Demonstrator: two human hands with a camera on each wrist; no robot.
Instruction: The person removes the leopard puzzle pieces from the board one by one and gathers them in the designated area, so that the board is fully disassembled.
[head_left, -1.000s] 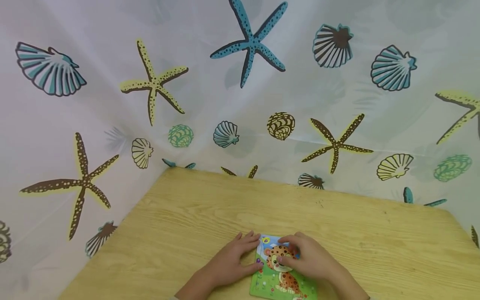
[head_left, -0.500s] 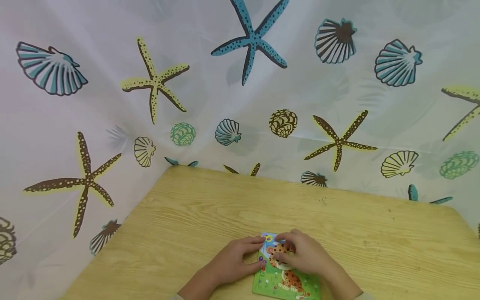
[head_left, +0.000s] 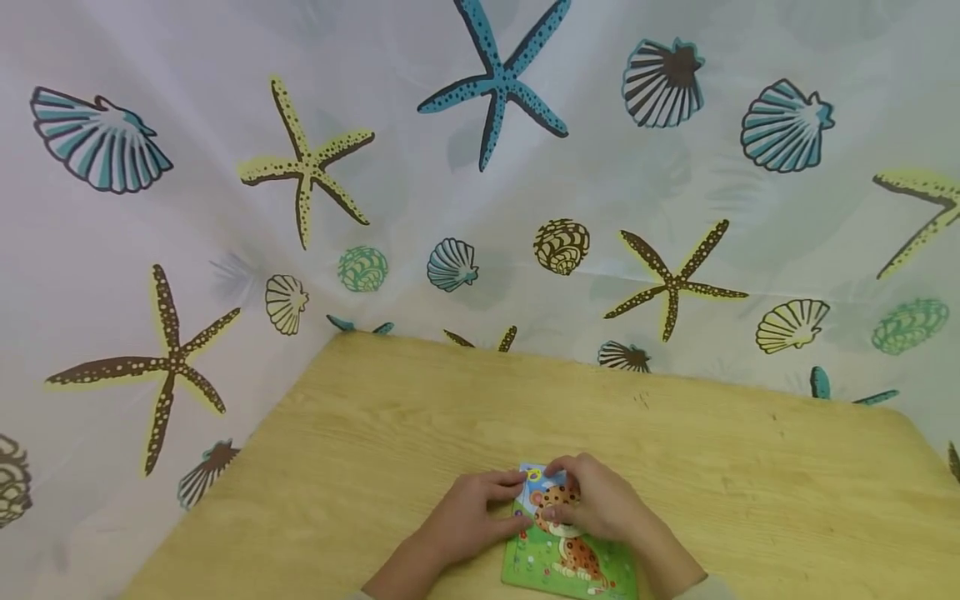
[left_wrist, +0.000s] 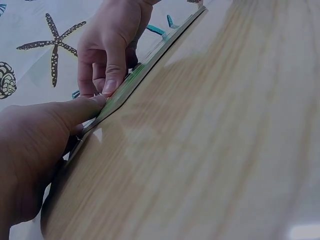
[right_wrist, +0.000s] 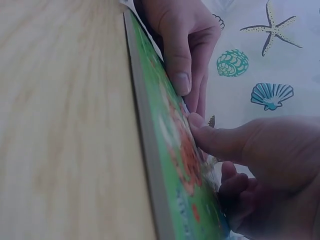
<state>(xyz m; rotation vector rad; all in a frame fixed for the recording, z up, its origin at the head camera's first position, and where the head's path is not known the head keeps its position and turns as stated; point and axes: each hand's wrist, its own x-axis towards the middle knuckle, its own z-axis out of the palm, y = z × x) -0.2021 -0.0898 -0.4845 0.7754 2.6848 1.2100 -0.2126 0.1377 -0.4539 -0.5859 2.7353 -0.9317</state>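
Puzzle board (head_left: 564,560) with a spotted leopard picture lies flat on the wooden worktop (head_left: 420,417), at its near edge, close to the person. We see both hands on it.

Left hand (head_left: 468,521) sits at the board's left edge. In the head view its fingers lie fairly straight, tips touching the upper left corner and side of the board. In the left wrist view the thumb (left_wrist: 80,107) presses against the thin edge of the board (left_wrist: 125,87). We'd call that grip loose: fingers resting and bracing, not wrapped round anything.

Right hand (head_left: 600,504) covers the upper middle of the board, over the leopard's head. Its fingers are bent down onto the picture. In the right wrist view the thumb tip (right_wrist: 196,121) presses on the orange part of the board (right_wrist: 175,165), with the other fingers curled below. Whether that grip pinches a loose piece or only pushes on the surface, we cannot tell; the fingers hide the spot.

The two hands are close together, nearly touching at the top of the board.

Behind the worktop hangs a pale curtain (head_left: 225,125) printed with starfish and shells.
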